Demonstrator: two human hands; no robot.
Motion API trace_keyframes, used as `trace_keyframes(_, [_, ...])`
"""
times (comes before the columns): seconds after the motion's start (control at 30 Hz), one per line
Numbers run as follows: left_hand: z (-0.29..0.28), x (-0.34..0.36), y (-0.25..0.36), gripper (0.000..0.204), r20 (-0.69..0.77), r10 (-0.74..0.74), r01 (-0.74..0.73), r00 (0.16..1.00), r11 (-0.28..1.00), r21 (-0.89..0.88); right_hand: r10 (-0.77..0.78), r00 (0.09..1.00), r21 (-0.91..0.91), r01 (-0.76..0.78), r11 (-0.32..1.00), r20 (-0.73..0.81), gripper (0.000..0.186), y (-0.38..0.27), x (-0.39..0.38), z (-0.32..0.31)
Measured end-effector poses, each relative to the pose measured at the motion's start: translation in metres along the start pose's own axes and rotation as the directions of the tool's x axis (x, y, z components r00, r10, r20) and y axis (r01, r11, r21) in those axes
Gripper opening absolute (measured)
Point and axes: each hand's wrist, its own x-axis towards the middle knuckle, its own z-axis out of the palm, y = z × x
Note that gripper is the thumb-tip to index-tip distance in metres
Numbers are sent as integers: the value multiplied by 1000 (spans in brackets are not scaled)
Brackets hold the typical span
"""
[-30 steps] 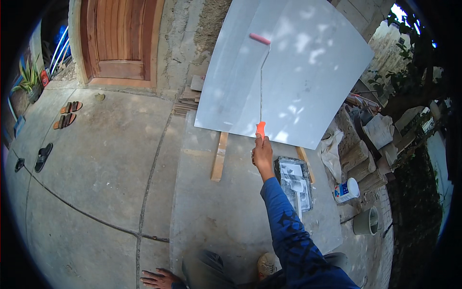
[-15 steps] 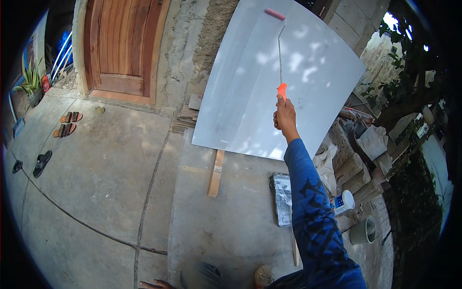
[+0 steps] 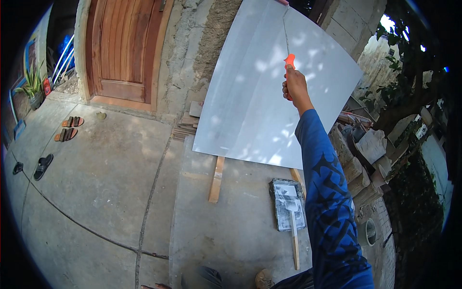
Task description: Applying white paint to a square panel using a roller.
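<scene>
My right hand (image 3: 296,87) is closed around the orange handle of a paint roller (image 3: 289,59), arm stretched far forward. The thin metal rod of the roller runs up to a pinkish sleeve at the top of a large pale grey-white board (image 3: 250,91), partly cut off by the picture's edge. The board leans back against the wall. On the ground near my forearm lies a dark paint tray (image 3: 285,187) smeared with white paint, with a long wooden stick (image 3: 295,241) resting in it, white at its upper end. At the lower edge, fingertips of my left hand (image 3: 156,286) show, apparently stretched out and empty.
Wooden strips (image 3: 216,180) stick out from under the board. Stacked tiles (image 3: 186,126) stand beside it. Rubble and sacks (image 3: 356,154) lie to the right, with a grey bucket (image 3: 367,233). Sandals (image 3: 66,134) lie at left before a wooden door (image 3: 120,53).
My right hand has moved up and slightly right, carrying the roller toward the board's top edge. The tray and its stick now show more fully; the white bucket is hidden behind my arm.
</scene>
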Motion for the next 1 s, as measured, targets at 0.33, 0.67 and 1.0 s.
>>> trace_keyframes(0.33, [8,1,-3,67,16,-8,8,1000,1000,18,52,998,-60,-54,997,-23,43,9,-13,18])
trace_keyframes(0.67, [6,3,-5,67,22,-16,15,1000,1000,14,124,992,-166,-126,978,-20,43,92,-75,26])
trace_keyframes(1.0, [-1,2,-4,67,32,-16,15,999,1000,15,45,999,3,-45,999,-6,42,8,-37,30])
